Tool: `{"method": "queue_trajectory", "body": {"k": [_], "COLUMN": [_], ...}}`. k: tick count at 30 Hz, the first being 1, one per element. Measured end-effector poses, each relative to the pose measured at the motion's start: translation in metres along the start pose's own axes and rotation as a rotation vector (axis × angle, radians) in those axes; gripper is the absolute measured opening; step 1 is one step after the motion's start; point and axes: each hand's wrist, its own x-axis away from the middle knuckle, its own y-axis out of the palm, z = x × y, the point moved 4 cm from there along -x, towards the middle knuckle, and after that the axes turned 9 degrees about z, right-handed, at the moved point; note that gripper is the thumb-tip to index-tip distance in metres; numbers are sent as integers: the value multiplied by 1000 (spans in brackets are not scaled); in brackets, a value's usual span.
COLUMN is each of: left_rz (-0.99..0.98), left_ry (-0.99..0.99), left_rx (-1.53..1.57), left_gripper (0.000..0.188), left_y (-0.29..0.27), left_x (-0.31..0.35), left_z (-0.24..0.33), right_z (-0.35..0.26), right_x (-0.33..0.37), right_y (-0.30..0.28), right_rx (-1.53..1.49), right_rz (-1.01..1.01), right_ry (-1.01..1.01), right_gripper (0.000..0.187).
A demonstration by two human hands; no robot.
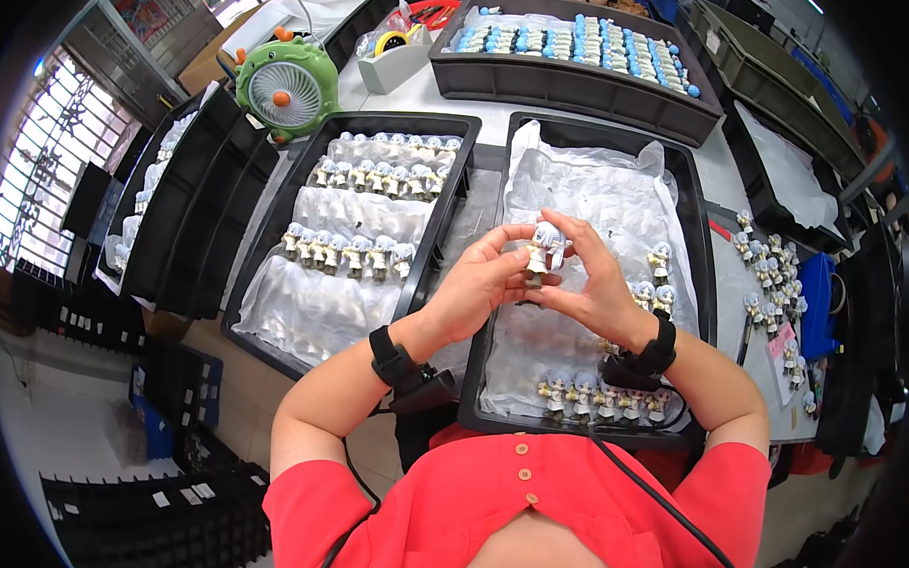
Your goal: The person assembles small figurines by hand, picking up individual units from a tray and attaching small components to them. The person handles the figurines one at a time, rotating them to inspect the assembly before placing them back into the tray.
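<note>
Between my two hands, a small figurine with pale blue-white hair and a white and gold outfit stands upright. My left hand pinches it from the left side with thumb and fingers. From the right, the fingertips of my right hand close on it too. Both hands are above a black tray lined with white padded sheet. Similar figurines stand in a row at that tray's near end, and a few more sit right of my right hand.
Left of it, another lined black tray holds rows of figurines. A grey crate of blue-topped pieces stands at the back. Loose figurines cluster on the table at right, beside a blue bin. A green fan stands at back left.
</note>
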Motion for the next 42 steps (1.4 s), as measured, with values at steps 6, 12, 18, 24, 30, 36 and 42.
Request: {"method": "queue_trajectory", "body": {"k": [6,12,18,24,30,36,42], "left_rz": [-65,-198,-220,-245,-256,-241,28], "left_ry": [59,-45,-73,-58,-70,-57,86], "left_rx": [-234,65,119,105,120,142,-342], "left_gripper": [42,48,55,56,56,52,47], "left_y": [3,9,10,11,14,18,3], "left_x": [0,1,0,1,3,4,32], "left_z": [-4,-1,-1,2,2,5,60], "right_z": [-18,-18,-14,-7,-7,1,-3], "right_x": [-2,-3,-6,-5,-5,-5,-13], "right_y": [-2,-2,-6,-4,-6,-7,-11], "right_rx": [134,-36,-100,-209,-209,-239,-140], "right_rz": [46,47,3,-4,-6,-7,-77], "right_ry": [-183,-81,-2,34,33,67,-1], "right_gripper": [73,72,69,68,68,65,52]}}
